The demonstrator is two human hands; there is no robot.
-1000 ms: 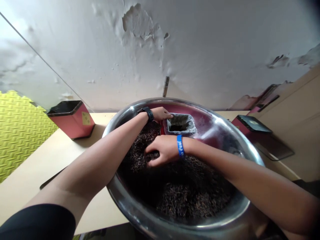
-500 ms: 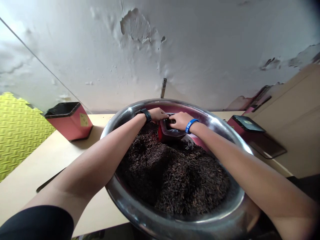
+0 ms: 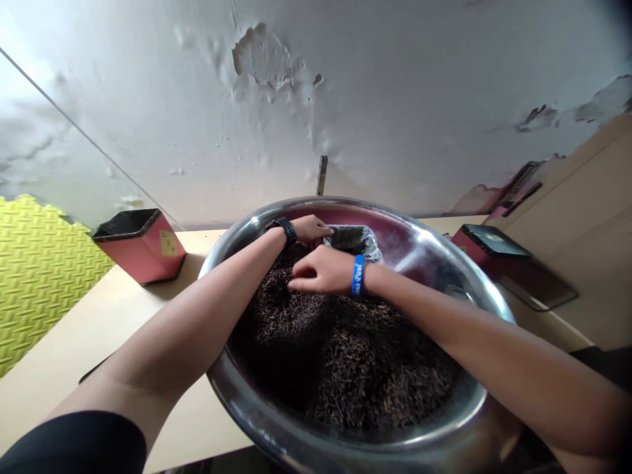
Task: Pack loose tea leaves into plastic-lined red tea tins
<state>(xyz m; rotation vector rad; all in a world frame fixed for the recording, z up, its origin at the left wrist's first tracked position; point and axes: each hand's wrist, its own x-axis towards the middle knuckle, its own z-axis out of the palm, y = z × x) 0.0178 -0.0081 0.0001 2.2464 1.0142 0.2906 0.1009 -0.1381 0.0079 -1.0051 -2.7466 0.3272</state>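
Observation:
A wide steel basin (image 3: 402,436) holds a heap of dark, dried shreds that look like loose tea leaves (image 3: 353,365). Toward its far side is a container with a clear plastic liner (image 3: 371,242) folded over its mouth; most of its body is hidden behind my right hand. My left hand (image 3: 312,228), with a black watch at the wrist, pinches the container's left rim. In front of the container, my right hand (image 3: 326,270), wearing a blue wristband (image 3: 358,274), hovers over the leaves. Its thumb and fingers are curved and apart, with nothing visible between them.
On the pale table (image 3: 143,316) to the left stands a pink, black-rimmed box (image 3: 148,255). Another dark-lidded pink box (image 3: 486,245) is at the right. A peeling wall (image 3: 395,118) rises close behind the basin, and a yellow foam mat (image 3: 44,283) is at far left.
My right hand has let go of the liner's mouth and moved down and left over the leaves. My left hand stays at the rim. The container's lined opening now shows more.

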